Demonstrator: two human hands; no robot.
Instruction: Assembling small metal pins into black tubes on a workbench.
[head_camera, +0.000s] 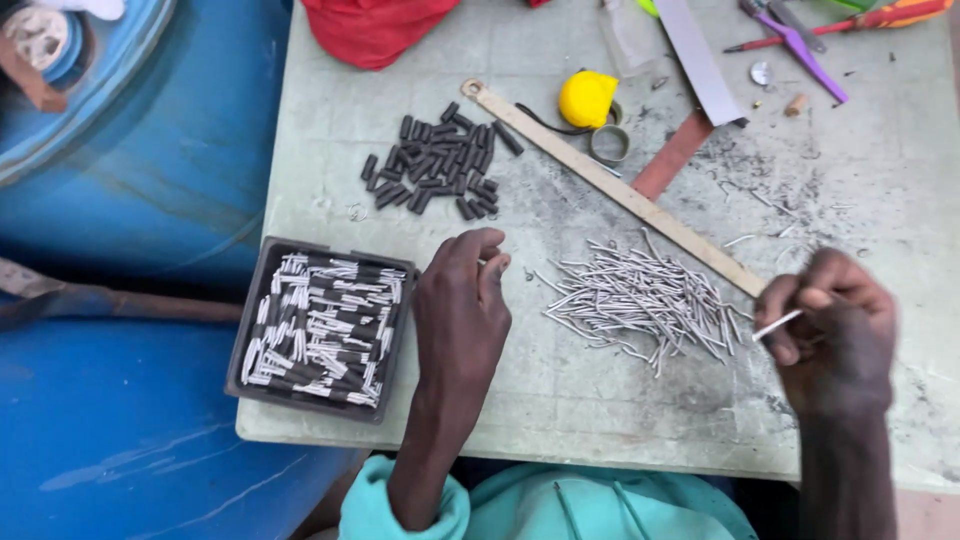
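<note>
Tabletop (560, 400): carried everything, sorted by kind within reach.
Tray (250, 330): held finished pieces, at the left edge.
Pin pile (640, 300): lay between both hands.
Left hand (462, 310): fingertips pinched closed (whatever it held was too small to tell).
Right hand (830, 325): closed on one thin pin (778, 325), lifted just beside the pile.

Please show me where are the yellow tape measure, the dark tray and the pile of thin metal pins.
yellow tape measure (586, 98): head view, middle of its case.
dark tray (262, 262): head view, upper left rim.
pile of thin metal pins (645, 298): head view, pile centre.
</note>
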